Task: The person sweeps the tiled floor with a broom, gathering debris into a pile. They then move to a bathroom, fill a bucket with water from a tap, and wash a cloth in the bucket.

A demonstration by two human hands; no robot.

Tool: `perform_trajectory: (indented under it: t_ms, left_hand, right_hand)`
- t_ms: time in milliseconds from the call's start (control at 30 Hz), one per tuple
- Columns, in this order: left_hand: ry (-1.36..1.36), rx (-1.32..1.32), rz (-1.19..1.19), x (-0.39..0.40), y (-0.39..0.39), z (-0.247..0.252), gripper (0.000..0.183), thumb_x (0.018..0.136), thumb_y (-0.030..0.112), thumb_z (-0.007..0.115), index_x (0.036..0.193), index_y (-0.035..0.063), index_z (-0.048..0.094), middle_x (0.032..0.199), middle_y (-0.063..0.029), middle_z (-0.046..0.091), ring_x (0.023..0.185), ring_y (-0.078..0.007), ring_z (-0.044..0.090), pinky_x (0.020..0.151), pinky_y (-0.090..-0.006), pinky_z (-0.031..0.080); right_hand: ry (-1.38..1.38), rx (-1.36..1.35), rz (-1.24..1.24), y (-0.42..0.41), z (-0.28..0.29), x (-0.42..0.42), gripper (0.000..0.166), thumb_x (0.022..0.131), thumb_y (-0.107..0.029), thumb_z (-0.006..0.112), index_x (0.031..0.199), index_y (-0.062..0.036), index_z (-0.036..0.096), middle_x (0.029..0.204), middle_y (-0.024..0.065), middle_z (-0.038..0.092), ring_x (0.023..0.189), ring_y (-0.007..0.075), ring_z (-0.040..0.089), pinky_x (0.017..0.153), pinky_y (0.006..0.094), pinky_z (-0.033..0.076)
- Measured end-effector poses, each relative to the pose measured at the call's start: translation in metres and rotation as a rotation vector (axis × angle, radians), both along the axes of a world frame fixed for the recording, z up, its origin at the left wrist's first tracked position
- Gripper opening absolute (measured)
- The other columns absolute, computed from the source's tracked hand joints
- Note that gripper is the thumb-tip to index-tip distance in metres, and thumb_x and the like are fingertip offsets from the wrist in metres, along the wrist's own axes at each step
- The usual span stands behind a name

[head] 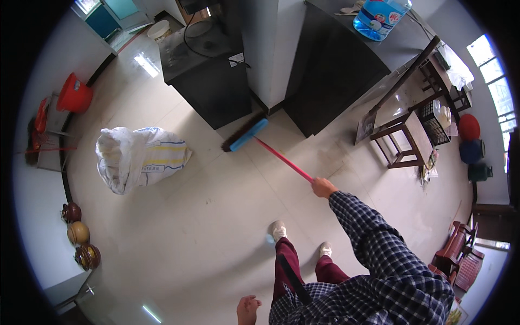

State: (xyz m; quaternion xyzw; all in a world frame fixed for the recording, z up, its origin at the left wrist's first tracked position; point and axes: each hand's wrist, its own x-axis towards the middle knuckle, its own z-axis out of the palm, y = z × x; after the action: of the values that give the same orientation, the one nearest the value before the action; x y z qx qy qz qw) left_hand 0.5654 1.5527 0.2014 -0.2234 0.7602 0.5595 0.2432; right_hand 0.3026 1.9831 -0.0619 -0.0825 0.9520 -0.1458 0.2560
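Observation:
My right hand (pixel 323 187) grips the red handle of a broom (pixel 284 159). The broom's blue head (pixel 248 135) rests on the tiled floor, its dark bristles facing the corner between two black cabinets. My left hand (pixel 249 309) hangs low at the bottom of the view, holding nothing, its fingers loosely curled. Brownish dirt (pixel 339 156) marks the floor to the right of the broom handle. A white woven sack (pixel 156 156) with yellow and blue stripes lies on the floor to the left, its mouth gathered.
A black cabinet (pixel 211 101) and a black counter (pixel 337 77) flank a white pillar (pixel 273 53). On the counter stands a jug of blue liquid (pixel 380 18). A long-handled dustpan (pixel 367 124) is beside a wooden stool (pixel 414 138). A red bucket (pixel 76 94) and jars (pixel 78 232) line the left wall.

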Motion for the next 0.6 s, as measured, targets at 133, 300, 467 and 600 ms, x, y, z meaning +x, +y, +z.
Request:
perform_trajectory:
  t_ms: [133, 300, 467, 600]
  left_hand:
    - [-0.162, 0.074, -0.011, 0.008, -0.013, -0.028, 0.028, 0.092, 0.018, 0.052, 0.107, -0.0050, 0.054, 0.086, -0.0107, 0.062, 0.080, -0.0183, 0.059, 0.073, -0.0312, 0.049]
    - [-0.227, 0.226, 0.058, -0.026, 0.003, -0.033, 0.020, 0.088, 0.004, 0.049, 0.104, -0.0071, 0.052, 0.085, -0.0151, 0.065, 0.079, -0.0203, 0.064, 0.076, -0.0308, 0.052]
    - [-0.281, 0.299, 0.086, -0.036, 0.007, -0.053, 0.019, 0.088, 0.004, 0.049, 0.105, -0.0059, 0.053, 0.083, -0.0138, 0.064, 0.079, -0.0200, 0.064, 0.075, -0.0305, 0.051]
    - [-0.315, 0.218, 0.038, -0.046, 0.004, -0.046, 0.020, 0.088, 0.003, 0.049, 0.105, -0.0064, 0.052, 0.084, -0.0143, 0.063, 0.079, -0.0203, 0.063, 0.075, -0.0313, 0.052]
  right_hand:
    - [-0.013, 0.145, 0.113, 0.056, 0.005, 0.121, 0.014, 0.079, -0.015, 0.052, 0.072, -0.0052, 0.059, 0.066, 0.0101, 0.054, 0.053, 0.0248, 0.054, 0.042, 0.0375, 0.044]
    - [-0.011, 0.217, 0.287, 0.095, 0.117, 0.101, 0.018, 0.087, -0.015, 0.047, 0.086, -0.0011, 0.057, 0.073, 0.0122, 0.057, 0.057, 0.0297, 0.060, 0.051, 0.0432, 0.050]
    - [0.145, 0.104, 0.070, 0.076, 0.069, -0.009, 0.017, 0.083, -0.016, 0.049, 0.076, -0.0028, 0.058, 0.069, 0.0146, 0.055, 0.056, 0.0329, 0.057, 0.049, 0.0454, 0.047]
    - [0.161, 0.070, -0.107, 0.066, -0.005, 0.047, 0.015, 0.082, -0.016, 0.050, 0.075, -0.0054, 0.058, 0.069, 0.0175, 0.058, 0.062, 0.0330, 0.060, 0.049, 0.0427, 0.048]
